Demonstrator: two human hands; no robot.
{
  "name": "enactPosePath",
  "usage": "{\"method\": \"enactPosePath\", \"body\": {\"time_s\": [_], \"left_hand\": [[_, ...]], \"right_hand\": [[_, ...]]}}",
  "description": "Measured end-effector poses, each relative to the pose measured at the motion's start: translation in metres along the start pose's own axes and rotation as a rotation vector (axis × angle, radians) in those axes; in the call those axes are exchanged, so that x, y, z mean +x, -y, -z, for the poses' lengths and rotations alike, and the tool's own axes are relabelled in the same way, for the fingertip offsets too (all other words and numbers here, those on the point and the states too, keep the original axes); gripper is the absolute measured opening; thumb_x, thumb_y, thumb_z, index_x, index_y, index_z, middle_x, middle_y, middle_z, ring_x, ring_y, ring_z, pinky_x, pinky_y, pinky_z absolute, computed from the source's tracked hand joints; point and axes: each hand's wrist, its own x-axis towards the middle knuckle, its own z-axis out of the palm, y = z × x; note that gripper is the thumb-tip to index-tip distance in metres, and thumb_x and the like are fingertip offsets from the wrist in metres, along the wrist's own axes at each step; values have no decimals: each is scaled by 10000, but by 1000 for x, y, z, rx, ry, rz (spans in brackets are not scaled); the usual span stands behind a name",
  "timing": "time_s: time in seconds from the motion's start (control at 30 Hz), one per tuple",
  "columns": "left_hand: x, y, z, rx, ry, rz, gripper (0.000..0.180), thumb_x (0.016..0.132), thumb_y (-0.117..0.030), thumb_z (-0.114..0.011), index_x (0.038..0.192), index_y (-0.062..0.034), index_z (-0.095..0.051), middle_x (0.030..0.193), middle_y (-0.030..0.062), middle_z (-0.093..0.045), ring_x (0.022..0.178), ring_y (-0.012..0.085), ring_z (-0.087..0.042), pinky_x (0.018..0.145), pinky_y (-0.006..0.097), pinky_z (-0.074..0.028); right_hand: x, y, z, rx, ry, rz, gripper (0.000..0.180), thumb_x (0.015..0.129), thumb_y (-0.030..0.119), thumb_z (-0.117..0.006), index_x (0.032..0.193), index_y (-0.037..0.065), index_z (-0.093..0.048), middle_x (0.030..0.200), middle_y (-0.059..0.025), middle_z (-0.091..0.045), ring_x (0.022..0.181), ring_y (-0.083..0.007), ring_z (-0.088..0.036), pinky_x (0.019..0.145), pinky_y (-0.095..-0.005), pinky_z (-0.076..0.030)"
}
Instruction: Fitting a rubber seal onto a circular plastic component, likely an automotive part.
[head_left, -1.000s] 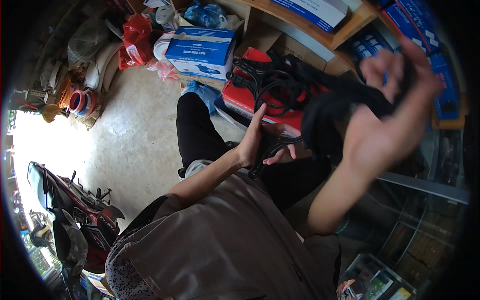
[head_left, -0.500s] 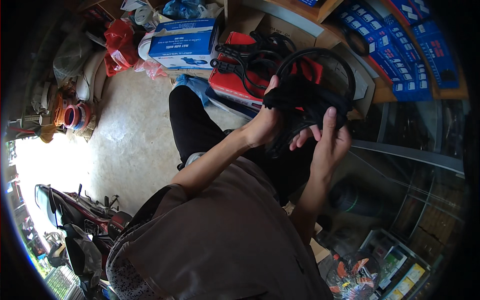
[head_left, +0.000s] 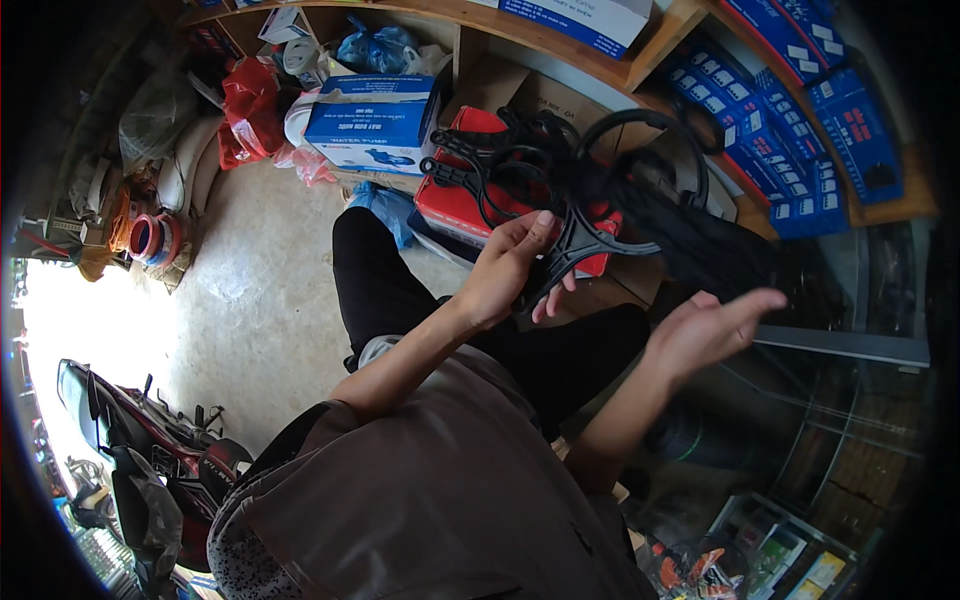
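My left hand (head_left: 512,268) grips the stem of a black plastic ring-shaped frame (head_left: 622,190), held up in front of me. A dark cloth-like piece (head_left: 712,250) hangs off the ring's right side. My right hand (head_left: 708,326) is below and to the right of it, fingers spread, holding nothing and not touching the frame. Behind the ring lie more black frames (head_left: 478,170) on top of a red box (head_left: 462,200).
A blue and white carton (head_left: 372,122) stands on the floor by red bags (head_left: 248,108). Wooden shelves (head_left: 560,40) carry blue boxes (head_left: 790,150) at the upper right. A glass counter (head_left: 850,400) is at my right. A motorbike (head_left: 130,460) stands at the lower left.
My right hand has let go of the black frame and dropped away to the lower right, fingers spread. My left hand still holds the frame, now lifted slightly further out.
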Motion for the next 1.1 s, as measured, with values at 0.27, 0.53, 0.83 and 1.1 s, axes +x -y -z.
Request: {"method": "enactPosePath", "body": {"time_s": [0.27,0.53,0.83,1.1], "left_hand": [[14,-9,-9,252,45,75,423,1066,-479,-596,1146,-108,-408,631,37,-550,400,118,-519,353,244,-395],[10,-8,40,77,-240,-40,313,999,-352,-732,999,-75,-586,544,-47,-445,355,60,-366,346,231,-257],[33,-30,-76,-2,102,8,341,955,-222,-802,1118,-7,-594,760,39,-629,393,56,-442,372,225,-301],[38,-60,-52,152,26,-135,291,956,-251,-806,1036,-48,-614,641,-35,-517,429,63,-430,389,240,-318]], "right_hand": [[39,47,51,1306,900,-107,664,1134,505,-346,1541,-9,-452,1602,-199,-455,1487,-319,-431,1282,-491,-285],[44,41,51,1275,798,-27,741,1078,550,-467,1527,-39,-450,1595,-194,-461,1518,-381,-369,1301,-591,-190],[30,22,55,7,826,354,377,1038,93,-542,1303,-166,-609,1322,-203,-637,1229,-271,-611,1118,-375,-409],[15,-11,77,183,571,99,280,1041,58,-592,1239,-134,-642,1193,-137,-641,1116,-173,-593,1032,-291,-414]]}}
